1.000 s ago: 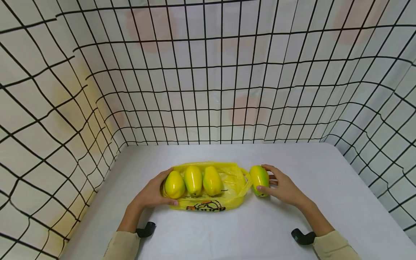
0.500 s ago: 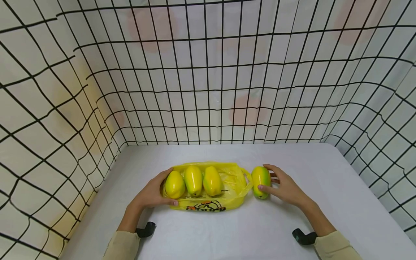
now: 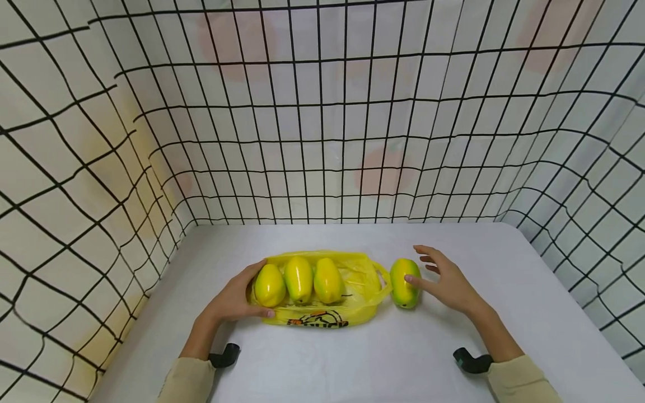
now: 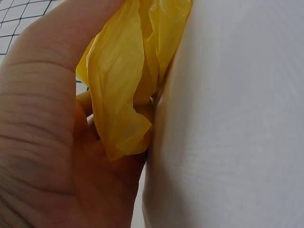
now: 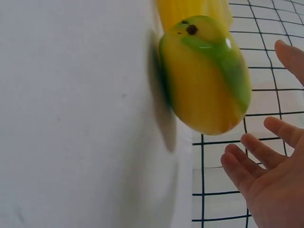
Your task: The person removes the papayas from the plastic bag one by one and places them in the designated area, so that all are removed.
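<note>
At the left end of a yellow plastic bag point(image 3: 360, 280), my left hand point(image 3: 234, 296) grips the plastic, thumb in front and fingers behind. Three glossy yellow papayas point(image 3: 328, 281) lie side by side on the bag's left and middle part. In the left wrist view, crumpled yellow plastic point(image 4: 118, 95) sits between thumb and fingers. Just right of the bag's handle, a yellow-green papaya point(image 3: 402, 282) lies on the table. Beside it my right hand point(image 3: 450, 284) is spread, holding nothing. The right wrist view shows the fingers point(image 5: 256, 152) apart from this papaya point(image 5: 204, 80).
A white-covered table point(image 3: 312, 364) carries everything. Black wire grid point(image 3: 342, 123) over pale sheeting rises at the back and both sides. Dark prints point(image 3: 322, 319) mark the bag's front. A black wrist mount point(image 3: 225, 356) sits at each sleeve cuff.
My right hand held the right papaya and shifted it slightly right; now it has let go, its fingers lifted away and spread. My left hand and the bag have stayed put.
</note>
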Demonstrator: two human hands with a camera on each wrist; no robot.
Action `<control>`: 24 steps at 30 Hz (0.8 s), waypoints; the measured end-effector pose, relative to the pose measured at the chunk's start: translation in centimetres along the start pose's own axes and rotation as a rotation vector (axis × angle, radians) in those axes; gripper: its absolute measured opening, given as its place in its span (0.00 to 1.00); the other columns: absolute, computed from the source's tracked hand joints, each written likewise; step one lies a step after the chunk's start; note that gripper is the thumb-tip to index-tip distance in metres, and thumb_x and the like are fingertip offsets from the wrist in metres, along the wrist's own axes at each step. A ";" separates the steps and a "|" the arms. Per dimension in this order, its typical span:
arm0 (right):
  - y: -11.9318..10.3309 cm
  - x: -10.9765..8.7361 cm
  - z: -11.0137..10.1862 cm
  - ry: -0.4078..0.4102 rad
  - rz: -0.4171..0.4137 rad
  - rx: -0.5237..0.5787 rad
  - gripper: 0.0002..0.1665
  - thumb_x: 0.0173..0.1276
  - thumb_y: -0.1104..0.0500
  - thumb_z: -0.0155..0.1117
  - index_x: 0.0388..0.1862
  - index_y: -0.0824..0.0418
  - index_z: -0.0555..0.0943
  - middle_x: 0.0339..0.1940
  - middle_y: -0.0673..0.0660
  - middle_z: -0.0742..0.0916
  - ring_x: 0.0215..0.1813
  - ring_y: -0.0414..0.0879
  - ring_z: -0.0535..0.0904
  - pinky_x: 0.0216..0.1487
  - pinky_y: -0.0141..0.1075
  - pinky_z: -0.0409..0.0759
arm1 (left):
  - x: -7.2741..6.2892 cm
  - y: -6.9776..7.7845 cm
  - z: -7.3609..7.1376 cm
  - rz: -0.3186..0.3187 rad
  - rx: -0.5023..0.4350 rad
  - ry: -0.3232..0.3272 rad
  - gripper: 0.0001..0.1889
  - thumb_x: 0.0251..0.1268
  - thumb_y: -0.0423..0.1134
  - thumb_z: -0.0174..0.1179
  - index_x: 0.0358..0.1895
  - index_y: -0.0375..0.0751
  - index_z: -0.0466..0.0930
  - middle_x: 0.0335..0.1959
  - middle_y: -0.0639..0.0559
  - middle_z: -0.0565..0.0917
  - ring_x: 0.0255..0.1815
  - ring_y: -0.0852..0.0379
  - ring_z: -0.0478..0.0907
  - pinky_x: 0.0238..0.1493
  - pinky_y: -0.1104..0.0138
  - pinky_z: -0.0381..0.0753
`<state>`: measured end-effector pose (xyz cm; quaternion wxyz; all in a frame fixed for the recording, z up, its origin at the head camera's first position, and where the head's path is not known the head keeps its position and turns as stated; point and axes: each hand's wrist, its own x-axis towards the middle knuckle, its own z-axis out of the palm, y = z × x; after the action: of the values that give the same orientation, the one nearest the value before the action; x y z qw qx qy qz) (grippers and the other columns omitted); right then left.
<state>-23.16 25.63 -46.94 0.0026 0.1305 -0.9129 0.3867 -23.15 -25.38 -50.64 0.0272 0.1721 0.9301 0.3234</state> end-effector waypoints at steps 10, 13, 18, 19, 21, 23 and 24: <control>-0.4 0.3 -0.6 0.028 -0.005 0.010 0.50 0.68 0.36 0.69 0.80 0.56 0.62 0.79 0.64 0.69 0.76 0.66 0.67 0.75 0.63 0.68 | -0.1 0.0 0.0 -0.005 -0.017 -0.003 0.68 0.35 0.68 0.80 0.84 0.51 0.52 0.80 0.47 0.65 0.77 0.41 0.66 0.76 0.35 0.64; -0.6 0.5 -0.5 0.029 -0.007 0.016 0.51 0.67 0.35 0.70 0.80 0.55 0.62 0.79 0.63 0.69 0.76 0.65 0.67 0.75 0.63 0.68 | -0.1 0.1 0.0 -0.005 -0.023 0.000 0.69 0.35 0.68 0.80 0.84 0.51 0.52 0.80 0.46 0.65 0.77 0.41 0.66 0.76 0.35 0.63; -1.1 0.7 -0.5 0.029 -0.005 0.011 0.51 0.67 0.35 0.70 0.80 0.55 0.63 0.79 0.64 0.70 0.76 0.66 0.67 0.75 0.64 0.68 | 0.0 -0.1 0.1 -0.009 -0.017 -0.004 0.69 0.35 0.68 0.80 0.84 0.51 0.52 0.80 0.47 0.65 0.78 0.41 0.66 0.76 0.35 0.63; -1.3 0.8 -0.5 0.027 -0.012 0.010 0.51 0.67 0.36 0.70 0.80 0.56 0.62 0.79 0.64 0.70 0.76 0.66 0.67 0.75 0.64 0.67 | 0.0 -0.1 0.1 -0.012 -0.015 -0.005 0.69 0.35 0.68 0.80 0.84 0.52 0.52 0.80 0.48 0.65 0.78 0.42 0.66 0.76 0.35 0.63; -1.6 0.9 -0.3 0.025 -0.026 0.011 0.50 0.68 0.37 0.70 0.80 0.56 0.63 0.79 0.64 0.70 0.76 0.66 0.67 0.75 0.64 0.68 | 0.0 -0.2 0.1 -0.013 -0.019 -0.005 0.69 0.34 0.68 0.80 0.84 0.52 0.52 0.80 0.48 0.65 0.78 0.42 0.66 0.76 0.36 0.63; -1.8 1.2 0.0 0.025 -0.043 0.016 0.49 0.68 0.37 0.70 0.80 0.56 0.63 0.78 0.64 0.70 0.76 0.66 0.68 0.75 0.64 0.68 | 0.0 -0.3 0.2 -0.015 -0.021 -0.003 0.69 0.34 0.69 0.80 0.84 0.53 0.52 0.80 0.49 0.65 0.78 0.43 0.65 0.76 0.36 0.63; -1.9 1.3 0.1 0.027 -0.053 0.018 0.49 0.68 0.37 0.71 0.79 0.55 0.63 0.78 0.64 0.71 0.75 0.66 0.68 0.75 0.64 0.68 | 0.1 -0.3 0.2 -0.017 -0.024 -0.002 0.69 0.33 0.68 0.81 0.84 0.54 0.52 0.80 0.50 0.65 0.78 0.43 0.65 0.76 0.36 0.63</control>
<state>-23.95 23.99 -45.57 0.0239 0.1497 -0.9054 0.3966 -23.28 -25.52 -50.97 0.0329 0.1643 0.9275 0.3342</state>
